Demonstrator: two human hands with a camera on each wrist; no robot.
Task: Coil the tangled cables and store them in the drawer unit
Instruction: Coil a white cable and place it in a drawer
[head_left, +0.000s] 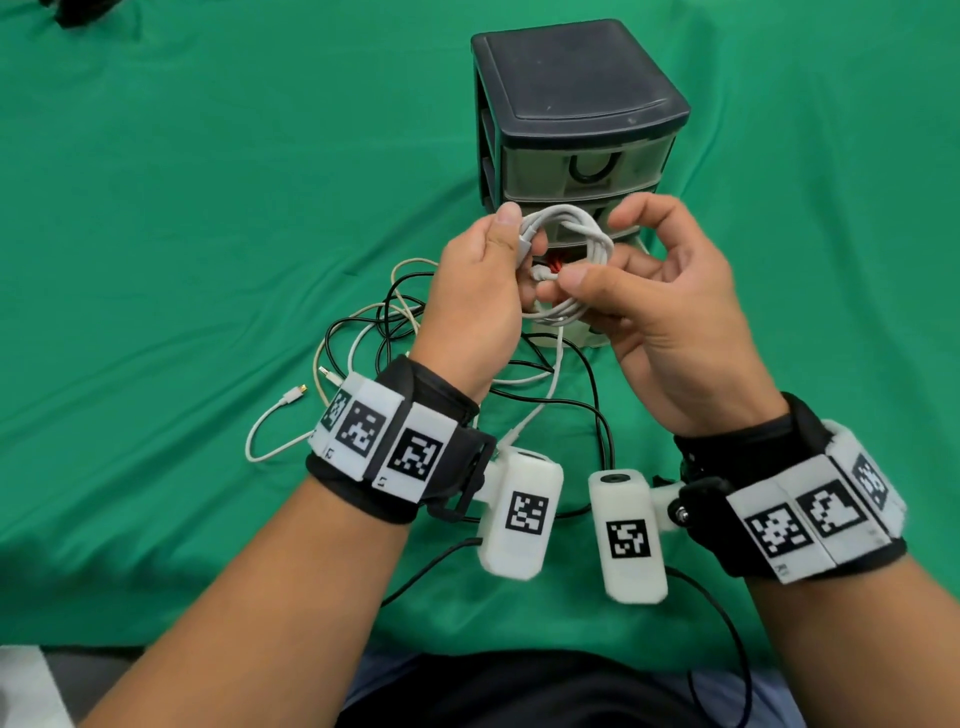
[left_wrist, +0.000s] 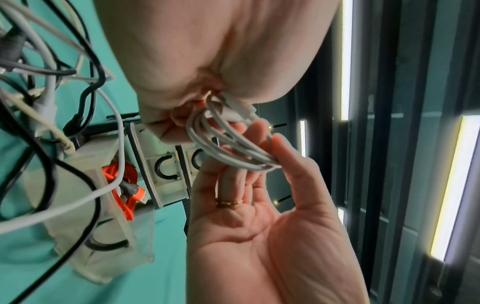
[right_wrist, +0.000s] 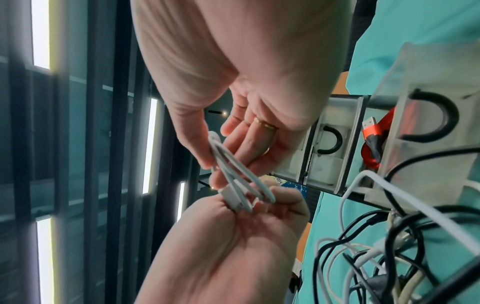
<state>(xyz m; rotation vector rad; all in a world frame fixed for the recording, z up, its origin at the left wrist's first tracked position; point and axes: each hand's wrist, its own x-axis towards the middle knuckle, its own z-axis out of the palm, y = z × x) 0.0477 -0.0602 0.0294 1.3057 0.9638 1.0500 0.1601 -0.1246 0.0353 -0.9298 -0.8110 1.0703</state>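
Observation:
A white cable coil hangs in the air in front of the drawer unit. My left hand grips one side of the coil, its thumb on top beside a white plug. My right hand pinches the other side of the loops between thumb and fingers. The coil's loose tail drops to the table. Below my hands the bottom drawer stands pulled out, with an orange cable inside. Tangled black and white cables lie on the green cloth to the left of it.
The two upper drawers are closed, each with a black U-shaped handle. A white cable end with a gold plug lies left of my left wrist. Green cloth covers the table. A dark object sits at the far left corner.

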